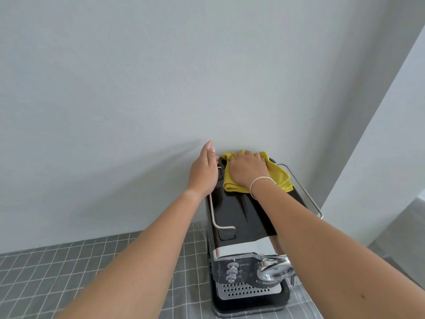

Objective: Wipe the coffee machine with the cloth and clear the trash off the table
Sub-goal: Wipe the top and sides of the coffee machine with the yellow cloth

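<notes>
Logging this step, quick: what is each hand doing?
Left hand: open, braced against the coffee machine.
Right hand: open, flat on the yellow cloth.

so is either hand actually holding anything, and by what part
The right hand presses flat on the middle of the crumpled yellow cloth, not gripping it. The left hand steadies the far left edge of the black and chrome coffee machine.

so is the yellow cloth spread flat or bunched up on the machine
Bunched. The yellow cloth lies in loose folds on the rear top of the coffee machine, pressed under the flat right hand.
</notes>
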### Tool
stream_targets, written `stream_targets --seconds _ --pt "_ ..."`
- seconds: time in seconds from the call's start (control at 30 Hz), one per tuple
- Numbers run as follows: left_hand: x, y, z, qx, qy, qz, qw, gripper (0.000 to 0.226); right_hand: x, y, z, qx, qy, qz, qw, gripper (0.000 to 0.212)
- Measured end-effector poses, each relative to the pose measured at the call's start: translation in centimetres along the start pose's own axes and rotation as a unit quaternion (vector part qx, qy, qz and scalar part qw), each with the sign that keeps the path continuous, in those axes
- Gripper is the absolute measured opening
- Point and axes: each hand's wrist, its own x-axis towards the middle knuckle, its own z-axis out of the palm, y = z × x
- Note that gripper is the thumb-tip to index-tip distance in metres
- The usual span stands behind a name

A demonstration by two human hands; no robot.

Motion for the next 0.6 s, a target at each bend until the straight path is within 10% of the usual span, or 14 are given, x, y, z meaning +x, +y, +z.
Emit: stream_targets --seconds 0.6 --pt "0.0 -0.6 0.0 -0.005 0.003 -0.011 1.000 0.046 -1.8 1.0 0.4 0.040 -0.003 -0.056 0.998 0.047"
